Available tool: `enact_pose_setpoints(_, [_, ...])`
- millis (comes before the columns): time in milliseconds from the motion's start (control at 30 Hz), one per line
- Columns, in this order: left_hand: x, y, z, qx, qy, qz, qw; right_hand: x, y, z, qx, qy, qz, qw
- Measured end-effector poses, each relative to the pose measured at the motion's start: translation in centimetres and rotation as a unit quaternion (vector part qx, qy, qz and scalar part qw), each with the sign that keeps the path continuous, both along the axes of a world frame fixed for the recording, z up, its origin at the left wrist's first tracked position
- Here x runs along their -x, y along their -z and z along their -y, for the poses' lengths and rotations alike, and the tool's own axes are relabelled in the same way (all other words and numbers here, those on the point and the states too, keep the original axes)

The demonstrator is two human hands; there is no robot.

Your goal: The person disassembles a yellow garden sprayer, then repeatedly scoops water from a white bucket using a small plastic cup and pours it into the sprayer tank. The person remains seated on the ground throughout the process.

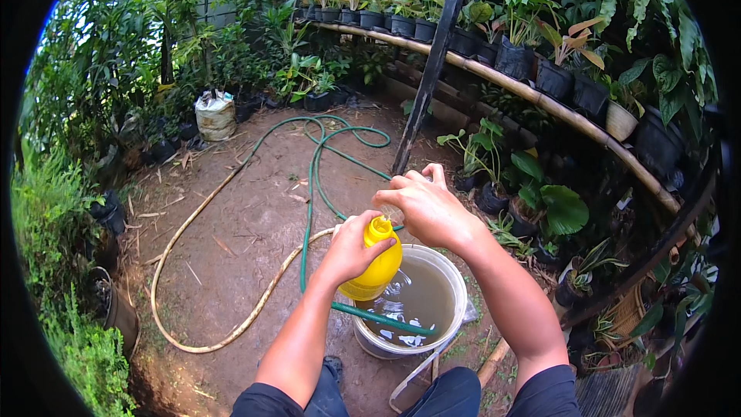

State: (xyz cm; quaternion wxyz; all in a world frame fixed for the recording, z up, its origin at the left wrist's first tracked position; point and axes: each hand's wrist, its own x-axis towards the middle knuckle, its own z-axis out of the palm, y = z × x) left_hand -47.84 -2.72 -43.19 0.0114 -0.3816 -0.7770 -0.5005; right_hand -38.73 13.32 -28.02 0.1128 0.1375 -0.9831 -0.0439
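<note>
My left hand grips a yellow plastic bottle by its neck and shoulder; the bottle's mouth is uncapped. Just above and right of that mouth, my right hand is tilted with bent fingers around something clear, mostly hidden, and clear liquid shows at the bottle's opening. Below both hands stands a white plastic bucket of cloudy water with ripples on its surface. The end of a green garden hose lies over the bucket's rim and reaches into the water.
Green and tan hose loops across the dirt ground. A dark post rises beyond the bucket, beside a bamboo-edged shelf of potted plants. A white sack stands at the far left. More potted plants line both sides.
</note>
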Motion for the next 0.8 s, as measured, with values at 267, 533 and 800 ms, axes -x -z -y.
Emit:
enact_pose_setpoints(267, [0.1,-0.2,-0.2,-0.008,0.025,-0.002,1.0,0.4,4.9,-4.1,0.149,0.019,-0.074,0.986])
enact_pose_setpoints(533, [0.5,0.1,-0.3,-0.039,0.033,0.003,0.999,0.6,28.0,-13.1,0.528,0.229,0.101,0.811])
enact_pose_setpoints(800, [-0.1,-0.1,-0.5,-0.042,0.036,-0.021,0.998,-1.3,40.7,-13.8,0.642,0.315,0.119,0.689])
